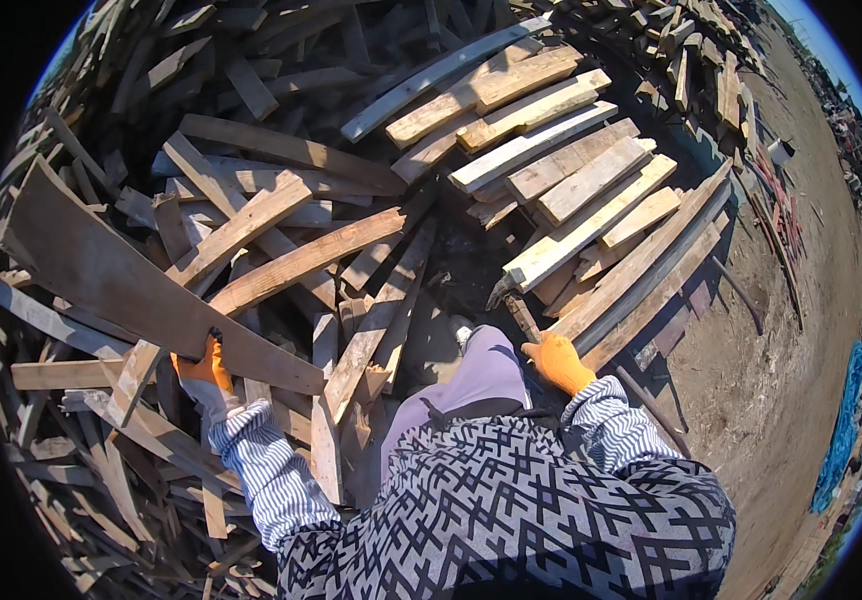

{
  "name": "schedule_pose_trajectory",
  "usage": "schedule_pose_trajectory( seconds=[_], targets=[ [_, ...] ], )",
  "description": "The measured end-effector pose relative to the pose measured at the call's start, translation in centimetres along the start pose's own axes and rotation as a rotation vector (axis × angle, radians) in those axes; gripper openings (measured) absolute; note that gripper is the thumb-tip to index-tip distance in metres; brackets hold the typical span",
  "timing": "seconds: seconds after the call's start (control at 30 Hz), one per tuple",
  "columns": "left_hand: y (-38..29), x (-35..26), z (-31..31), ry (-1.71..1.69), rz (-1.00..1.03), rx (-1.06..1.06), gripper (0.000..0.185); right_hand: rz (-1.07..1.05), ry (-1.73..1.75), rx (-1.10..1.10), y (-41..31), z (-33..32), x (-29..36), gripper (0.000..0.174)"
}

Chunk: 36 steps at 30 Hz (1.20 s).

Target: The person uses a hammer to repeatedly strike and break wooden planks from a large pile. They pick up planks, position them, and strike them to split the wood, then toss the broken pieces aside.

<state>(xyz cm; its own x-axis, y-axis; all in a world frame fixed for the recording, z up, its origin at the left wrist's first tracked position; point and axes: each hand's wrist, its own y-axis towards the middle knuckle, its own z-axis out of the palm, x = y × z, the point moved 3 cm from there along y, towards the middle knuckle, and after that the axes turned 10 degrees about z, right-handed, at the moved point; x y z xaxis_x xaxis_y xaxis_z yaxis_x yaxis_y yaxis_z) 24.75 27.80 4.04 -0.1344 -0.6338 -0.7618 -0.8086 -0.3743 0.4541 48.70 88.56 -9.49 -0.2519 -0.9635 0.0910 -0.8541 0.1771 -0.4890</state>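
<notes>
My left hand point(207, 369), in an orange-coated work glove, grips the lower edge of a wide wooden board point(130, 277). The board slants from the far left down towards my waist, above a heap of loose timber. In an orange glove too, my right hand point(560, 363) is closed around the wooden handle of a claw hammer point(522, 315). The hammer's head lies against the near end of a pale plank point(588, 225) in a row of stacked planks. Part of the left fingers is hidden behind the board.
Loose boards point(273, 255) cross each other on my left, some with splintered ends. Long planks point(648, 262) edge the stack on my right. Metal rods point(652, 412) lie on the dirt ground point(768, 405). A blue tarp point(840, 427) sits at the far right.
</notes>
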Motion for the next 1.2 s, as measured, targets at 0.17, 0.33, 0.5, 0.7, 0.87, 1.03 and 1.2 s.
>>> schedule_pose_trajectory(
  seconds=[0.17,0.33,0.5,0.7,0.87,1.03,1.2],
  targets=[
    [8.5,-25.4,16.3,0.058,0.247,0.321,0.049,0.292,0.341,-0.123,-4.7,1.8,-7.7,0.044],
    [5.5,-46.3,27.3,0.296,0.631,0.392,0.046,0.823,1.187,0.179,-5.9,-2.9,-4.6,0.031],
    [-8.6,-45.1,32.9,-0.094,0.659,1.308,0.056,0.780,1.088,0.173,-6.7,0.3,-5.7,0.033],
    [-20.2,-11.4,22.4,0.229,0.009,1.358,0.052,0.174,0.279,0.130,-8.0,5.7,-9.0,0.032],
    [-22.2,4.2,2.0,0.505,-0.669,0.930,0.054,0.032,-0.036,0.234,-7.3,10.7,-14.1,0.029],
    [-26.8,12.2,-11.7,0.685,-0.907,0.436,0.053,-0.048,-0.228,0.360,-5.4,6.3,-11.9,0.030],
    [-23.2,11.4,-8.5,0.557,-0.861,0.361,0.053,-0.046,-0.109,0.400,-3.6,5.2,-10.1,0.031]
  ],
)
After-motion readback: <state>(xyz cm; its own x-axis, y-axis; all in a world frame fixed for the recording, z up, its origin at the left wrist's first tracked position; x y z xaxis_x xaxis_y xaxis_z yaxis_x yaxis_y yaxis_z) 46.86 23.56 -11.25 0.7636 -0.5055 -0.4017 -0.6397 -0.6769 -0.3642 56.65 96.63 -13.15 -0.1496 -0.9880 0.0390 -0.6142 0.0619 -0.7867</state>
